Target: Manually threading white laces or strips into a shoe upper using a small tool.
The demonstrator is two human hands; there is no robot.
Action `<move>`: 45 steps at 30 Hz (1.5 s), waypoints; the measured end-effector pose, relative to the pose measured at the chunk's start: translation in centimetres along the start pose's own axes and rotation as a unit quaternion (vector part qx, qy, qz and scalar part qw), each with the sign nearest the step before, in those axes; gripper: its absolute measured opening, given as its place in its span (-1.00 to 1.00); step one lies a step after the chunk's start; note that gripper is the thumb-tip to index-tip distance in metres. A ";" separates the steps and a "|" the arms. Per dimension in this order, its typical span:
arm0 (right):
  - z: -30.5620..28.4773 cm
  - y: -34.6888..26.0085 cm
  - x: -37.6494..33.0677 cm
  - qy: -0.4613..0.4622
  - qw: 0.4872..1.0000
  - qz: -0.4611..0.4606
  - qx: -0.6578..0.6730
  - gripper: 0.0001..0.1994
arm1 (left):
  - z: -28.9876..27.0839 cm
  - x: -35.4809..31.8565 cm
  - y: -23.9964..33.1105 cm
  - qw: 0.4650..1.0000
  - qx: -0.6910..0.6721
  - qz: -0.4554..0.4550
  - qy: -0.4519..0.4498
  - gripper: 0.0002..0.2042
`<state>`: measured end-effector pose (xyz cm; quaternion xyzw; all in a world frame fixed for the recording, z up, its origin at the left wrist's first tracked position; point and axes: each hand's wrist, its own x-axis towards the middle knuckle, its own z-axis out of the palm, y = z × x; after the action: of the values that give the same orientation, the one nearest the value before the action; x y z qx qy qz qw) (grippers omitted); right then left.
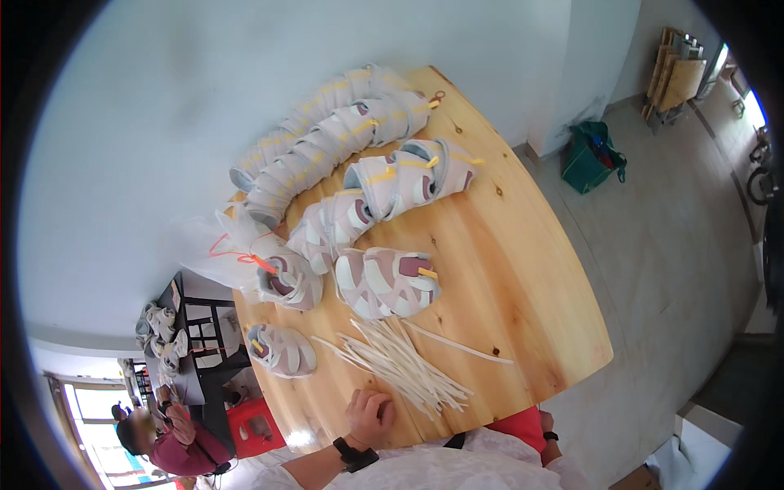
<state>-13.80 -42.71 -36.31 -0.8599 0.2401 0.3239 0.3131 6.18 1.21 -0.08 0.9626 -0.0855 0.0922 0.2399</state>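
Observation:
On the wooden table's near edge rests my left hand [369,416], its fingers curled in and nothing visible in them. A black band is around that wrist. Just ahead and to the right lies a loose bundle of thin white strips [408,367], with one strip apart on its right. My right hand [546,420] is low beside the table's near right edge, next to something red; its fingers do not show clearly. Beyond the strips sit a small nested stack of pink and white shoe uppers [388,282] and, farther left, a single shoe upper [282,351].
Long rows of nested shoe uppers [327,155] fill the table's [523,269] far left side. A clear plastic bag [216,245] with orange cord hangs by the left edge. Another person [171,445] sits at a dark table. A green bag [590,159] stands on the floor.

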 end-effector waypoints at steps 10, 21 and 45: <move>-5.5 1.8 0.8 -0.123 0.989 -0.076 0.015 -0.63 | 0.1 -0.6 0.5 0.999 -0.020 0.010 0.037 -0.84; -15.2 16.1 2.0 0.273 0.954 0.062 -0.109 -0.54 | -3.3 -5.3 -0.1 0.990 -0.138 0.022 0.035 -0.85; -22.8 -47.0 -10.7 0.213 0.758 -0.588 -0.187 -0.78 | -15.8 -3.4 2.8 0.875 -0.456 -0.106 -0.127 -0.86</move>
<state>17.16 -23.96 2.82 -0.9203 -0.3173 -0.0765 0.2156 0.16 6.76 14.16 0.7534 -0.0454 -0.1064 0.6473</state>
